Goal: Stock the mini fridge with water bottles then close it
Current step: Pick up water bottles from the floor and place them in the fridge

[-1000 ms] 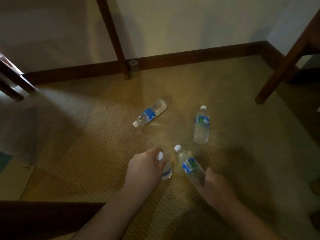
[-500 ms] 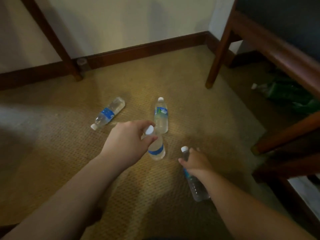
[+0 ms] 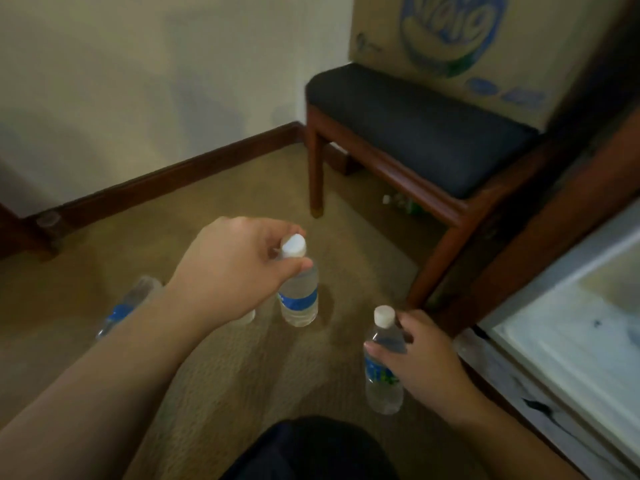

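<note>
My left hand [image 3: 232, 268] pinches a clear water bottle [image 3: 299, 299] by its neck, just under the white cap, and the bottle hangs upright above the carpet. My right hand [image 3: 419, 355] grips a second water bottle [image 3: 382, 379] around its upper body, also upright. Another bottle with a blue label [image 3: 124, 306] lies on the carpet to the left, partly hidden behind my left forearm. The open mini fridge [image 3: 568, 334] shows its white interior at the right edge.
A wooden bench with a dark cushion [image 3: 415, 123] stands at the back right, with a printed cardboard box [image 3: 446, 39] on it. Some bottles lie under the bench [image 3: 401, 202]. A wooden furniture leg [image 3: 45, 240] stands at the left by the baseboard. My knee [image 3: 311, 448] is at the bottom.
Both hands have lifted their bottles off the carpet and carried them right, toward the fridge. My view has swung right, bringing the bench and fridge into sight.
</note>
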A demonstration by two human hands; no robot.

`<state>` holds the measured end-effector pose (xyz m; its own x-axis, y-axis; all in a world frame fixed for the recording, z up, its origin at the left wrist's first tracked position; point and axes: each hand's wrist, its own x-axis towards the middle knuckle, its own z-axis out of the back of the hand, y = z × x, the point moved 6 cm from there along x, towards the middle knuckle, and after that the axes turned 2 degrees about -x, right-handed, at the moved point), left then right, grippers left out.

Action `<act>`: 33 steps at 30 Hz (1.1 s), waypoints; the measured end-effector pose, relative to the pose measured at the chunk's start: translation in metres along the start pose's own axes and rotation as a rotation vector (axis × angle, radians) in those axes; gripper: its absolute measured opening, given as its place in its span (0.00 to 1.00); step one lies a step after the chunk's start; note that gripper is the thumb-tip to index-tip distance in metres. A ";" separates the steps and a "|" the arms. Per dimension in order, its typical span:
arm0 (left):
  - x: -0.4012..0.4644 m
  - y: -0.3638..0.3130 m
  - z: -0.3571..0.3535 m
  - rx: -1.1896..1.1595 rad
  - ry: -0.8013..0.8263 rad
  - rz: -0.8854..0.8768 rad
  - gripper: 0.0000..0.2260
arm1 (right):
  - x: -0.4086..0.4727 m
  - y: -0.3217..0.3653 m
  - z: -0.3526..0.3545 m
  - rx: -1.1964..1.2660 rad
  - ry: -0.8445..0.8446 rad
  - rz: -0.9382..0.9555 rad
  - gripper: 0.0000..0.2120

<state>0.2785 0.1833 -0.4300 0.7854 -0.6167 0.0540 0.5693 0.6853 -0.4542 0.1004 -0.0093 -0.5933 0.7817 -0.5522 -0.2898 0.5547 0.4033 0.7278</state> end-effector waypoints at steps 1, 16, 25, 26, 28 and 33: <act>0.003 -0.018 0.004 -0.010 -0.002 -0.051 0.15 | -0.009 0.002 0.021 -0.005 -0.040 0.011 0.25; -0.001 -0.229 -0.014 -0.241 0.079 -0.642 0.16 | -0.107 -0.033 0.244 -0.018 -0.708 0.044 0.15; -0.012 -0.291 -0.052 -0.226 0.139 -0.761 0.16 | -0.057 -0.077 0.301 -0.179 -0.790 -0.039 0.20; -0.013 -0.295 -0.056 -0.229 0.141 -0.763 0.15 | -0.050 -0.083 0.305 -0.192 -0.793 -0.051 0.21; -0.014 -0.300 -0.063 -0.240 0.152 -0.748 0.15 | -0.037 -0.093 0.314 -0.204 -0.792 -0.055 0.24; -0.019 -0.303 -0.071 -0.231 0.132 -0.744 0.16 | -0.010 -0.109 0.325 -0.203 -0.733 -0.009 0.23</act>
<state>0.0734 -0.0402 -0.3569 0.1745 -0.9324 0.3166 0.8577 -0.0140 -0.5140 -0.0606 -0.2850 -0.4676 0.4272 -0.8708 0.2433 0.6572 0.4839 0.5779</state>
